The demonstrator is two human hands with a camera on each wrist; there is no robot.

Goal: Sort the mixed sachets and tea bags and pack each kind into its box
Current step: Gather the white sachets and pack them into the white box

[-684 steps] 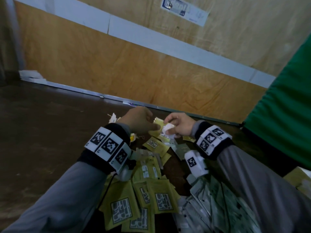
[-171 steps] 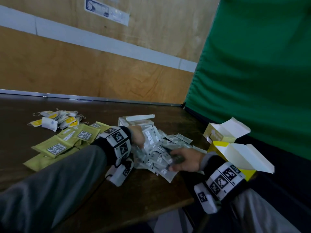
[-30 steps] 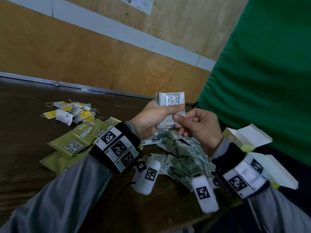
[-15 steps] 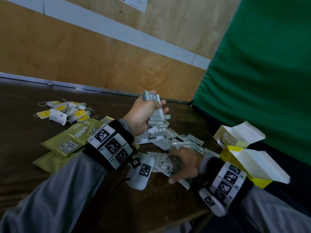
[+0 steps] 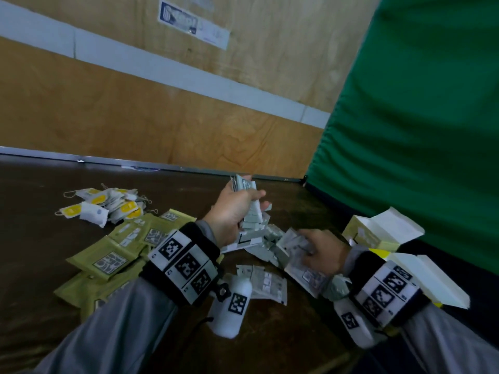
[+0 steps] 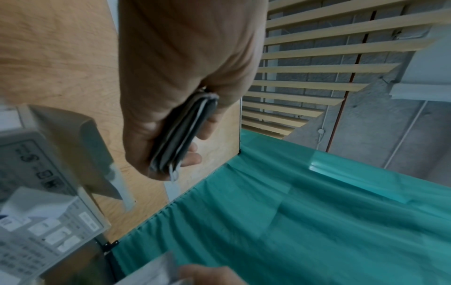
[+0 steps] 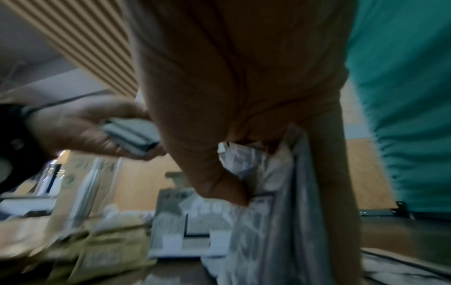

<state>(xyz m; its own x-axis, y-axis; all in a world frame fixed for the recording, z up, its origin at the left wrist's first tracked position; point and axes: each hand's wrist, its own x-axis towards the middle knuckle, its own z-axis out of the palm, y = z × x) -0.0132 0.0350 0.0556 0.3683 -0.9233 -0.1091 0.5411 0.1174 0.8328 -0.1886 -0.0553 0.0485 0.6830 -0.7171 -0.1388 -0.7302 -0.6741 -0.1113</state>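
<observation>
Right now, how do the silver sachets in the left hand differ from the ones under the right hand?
The stack of silver sachets is squared up on edge and lifted off the table, gripped by the left hand. The loose silver sachets lie scattered flat on the table, overlapping at mixed angles, with the right hand reaching down into them. Both look like the same grey-silver printed kind.

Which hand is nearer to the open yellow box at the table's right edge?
Right. The right hand is down in the grey sachet pile, just left of the open yellow box. The left hand is raised farther left, holding a stack of grey sachets.
</observation>
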